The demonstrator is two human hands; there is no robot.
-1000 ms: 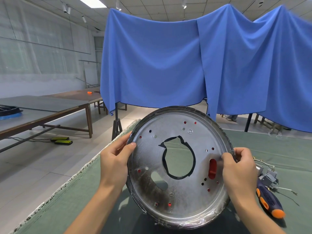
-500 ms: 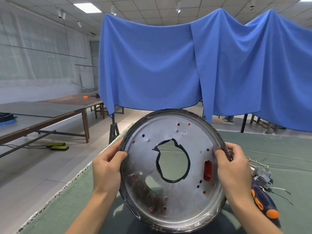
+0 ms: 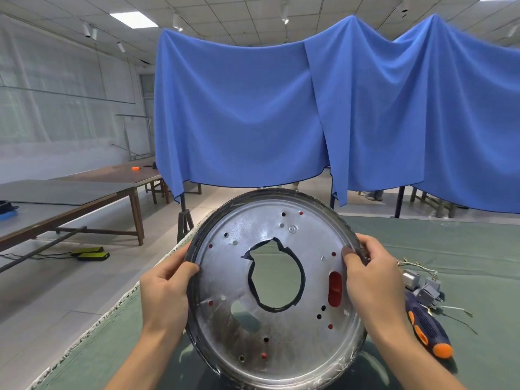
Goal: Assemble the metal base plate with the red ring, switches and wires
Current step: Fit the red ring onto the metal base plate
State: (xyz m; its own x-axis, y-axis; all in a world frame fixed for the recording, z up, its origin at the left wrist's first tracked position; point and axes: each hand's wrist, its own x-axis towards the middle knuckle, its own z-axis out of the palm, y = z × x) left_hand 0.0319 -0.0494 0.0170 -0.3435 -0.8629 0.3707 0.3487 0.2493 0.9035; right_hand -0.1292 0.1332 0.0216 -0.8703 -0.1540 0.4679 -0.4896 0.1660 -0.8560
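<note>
I hold the round metal base plate (image 3: pixel 230 277) upright above the green table, its flat face toward me. It has a large centre hole, a smaller round hole lower left and several small holes. Red (image 3: pixel 334 288) shows through an oblong slot and some small holes, so the red ring sits behind the plate, mostly hidden. My left hand (image 3: pixel 166 288) grips the left rim, thumb on the face. My right hand (image 3: pixel 371 280) grips the right rim, thumb on the face. Grey switches (image 3: pixel 425 288) with thin wires (image 3: pixel 416 266) lie on the table to the right.
A blue and orange screwdriver (image 3: pixel 427 330) lies on the green table mat (image 3: pixel 450 243) by the switches. Blue cloth (image 3: pixel 281 114) hangs on a frame behind the table. Long wooden tables (image 3: pixel 70 192) stand at the left. The table's left edge runs diagonally beside my left arm.
The plate and both hands have shifted slightly left in view and the camera has tilted up a little. Both grips on the rim are unchanged.
</note>
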